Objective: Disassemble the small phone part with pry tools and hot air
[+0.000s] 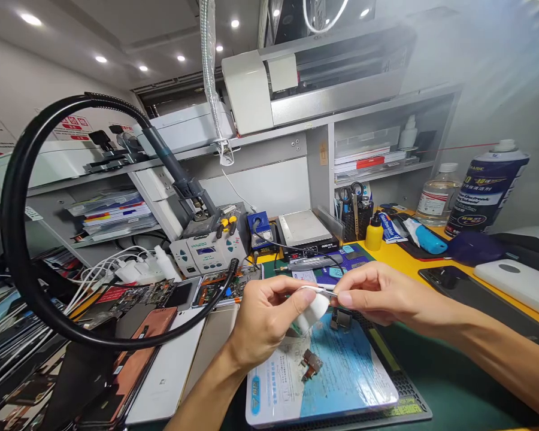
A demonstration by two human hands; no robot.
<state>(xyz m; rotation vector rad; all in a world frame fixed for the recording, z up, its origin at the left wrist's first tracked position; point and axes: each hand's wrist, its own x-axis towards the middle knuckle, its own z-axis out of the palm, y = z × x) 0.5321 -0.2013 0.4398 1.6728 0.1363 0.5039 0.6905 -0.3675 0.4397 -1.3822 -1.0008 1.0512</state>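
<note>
My left hand pinches a white piece with a rounded edge, perhaps paper or a wipe, between thumb and fingers. Close against it, my right hand is closed on a thin grey metallic piece, whose exact kind I cannot make out. Both hands are above a blue and white printed pad. On that pad lies a small brown electronic part. A dark metallic part sits farther back, just under my right fingers.
At left, a thick black hose loops in front of phones and circuit boards. Behind are a rework station, a flat-topped device and a yellow bottle. A spray can and a dark phone are at right.
</note>
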